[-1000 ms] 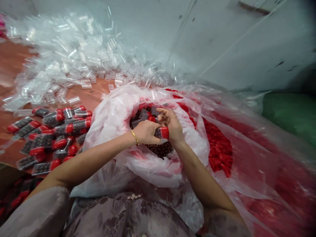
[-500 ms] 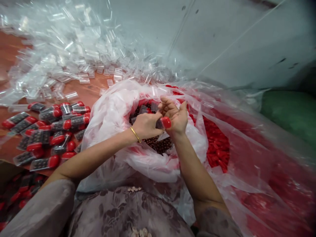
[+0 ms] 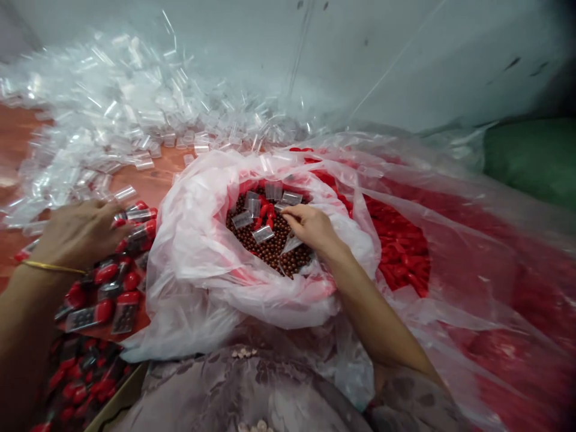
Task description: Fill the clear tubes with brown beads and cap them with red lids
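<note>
My left hand reaches over the pile of small clear containers with red caps, each holding dark brown beads. Its fingers are blurred and partly hidden, so I cannot tell whether they hold anything. My right hand is over the white plastic bag, thumb and fingertips pinched together. Anything between those fingertips is too small to make out. Below them lie many brown beads. Several clear empty containers and a few red caps rest on the beads.
A large heap of clear empty containers covers the back left of the orange surface. To the right, a translucent bag holds many red caps. More capped containers fill a box at lower left. Behind stands a pale wall.
My left hand has moved left from the bead bag to the pile, and the filled container it held is no longer visible in it. My right hand has lowered and its fingers have closed.
</note>
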{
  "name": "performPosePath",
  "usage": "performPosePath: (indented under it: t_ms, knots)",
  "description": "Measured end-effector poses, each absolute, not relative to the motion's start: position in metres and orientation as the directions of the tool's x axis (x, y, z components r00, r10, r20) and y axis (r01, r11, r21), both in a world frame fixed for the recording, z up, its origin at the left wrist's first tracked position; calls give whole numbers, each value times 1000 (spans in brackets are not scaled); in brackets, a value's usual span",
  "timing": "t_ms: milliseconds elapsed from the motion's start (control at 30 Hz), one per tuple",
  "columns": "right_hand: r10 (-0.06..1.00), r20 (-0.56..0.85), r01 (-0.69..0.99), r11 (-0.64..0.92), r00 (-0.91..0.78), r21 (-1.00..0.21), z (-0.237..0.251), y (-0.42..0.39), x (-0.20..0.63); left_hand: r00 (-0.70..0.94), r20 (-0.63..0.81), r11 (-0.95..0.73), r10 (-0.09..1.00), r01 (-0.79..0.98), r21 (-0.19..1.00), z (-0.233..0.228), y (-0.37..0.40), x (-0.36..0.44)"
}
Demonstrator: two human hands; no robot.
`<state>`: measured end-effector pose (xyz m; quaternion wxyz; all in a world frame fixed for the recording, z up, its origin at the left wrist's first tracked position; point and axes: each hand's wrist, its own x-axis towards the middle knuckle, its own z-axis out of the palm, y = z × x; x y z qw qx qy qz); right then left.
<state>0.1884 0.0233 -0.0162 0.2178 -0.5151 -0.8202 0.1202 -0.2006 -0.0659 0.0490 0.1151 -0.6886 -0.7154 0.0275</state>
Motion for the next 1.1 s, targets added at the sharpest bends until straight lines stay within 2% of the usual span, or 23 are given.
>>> performPosePath:
  t_ms: [67,100,167,233,333,433,567,667,767,833,900,967,1033,1100]
  knots:
    - [812,152,796,583,-564,-164,-16,30,181,163,191,-122,968,970,-208,54,-55,-168]
    - [756,105,757,652,-646,-44,-16,35,177,265,221,-231,939,958,-168,56,-49,-145]
    - [652,36,650,747,-757,137,-19,43,170,469,143,-455,872,883,-120,56,-36,-94]
    - [590,13,575,782,-808,241,-23,49,166,606,-10,-605,796,794,-52,49,-22,-47]
    - [576,38,556,768,-817,318,-27,53,167,596,-190,-610,780,792,-17,28,-2,1]
    - [670,93,661,682,-736,314,-24,53,174,533,-293,-562,793,827,-15,7,14,18]
    - [846,179,861,473,-503,186,-12,54,185,514,-382,-543,768,839,36,-4,27,22]
    - [889,234,919,386,-395,84,-8,57,190,485,-407,-511,774,858,52,-3,29,21]
    - [892,246,923,384,-380,35,-10,58,192,474,-372,-520,798,853,-29,2,29,18]
    - [890,246,920,392,-384,21,-11,59,193,626,-290,-667,724,743,-58,3,31,13]
    - [889,244,918,397,-387,9,-12,59,193,814,-218,-839,538,543,-43,1,37,9]
    - [890,238,916,401,-389,-3,-11,59,193,905,-220,-928,364,372,-6,-4,44,6]
    - [892,238,917,400,-385,-14,-10,59,193,917,-266,-947,299,320,39,-10,50,4]
    - [891,248,915,401,-381,-34,-10,59,194,905,-291,-933,310,348,89,-17,52,1]
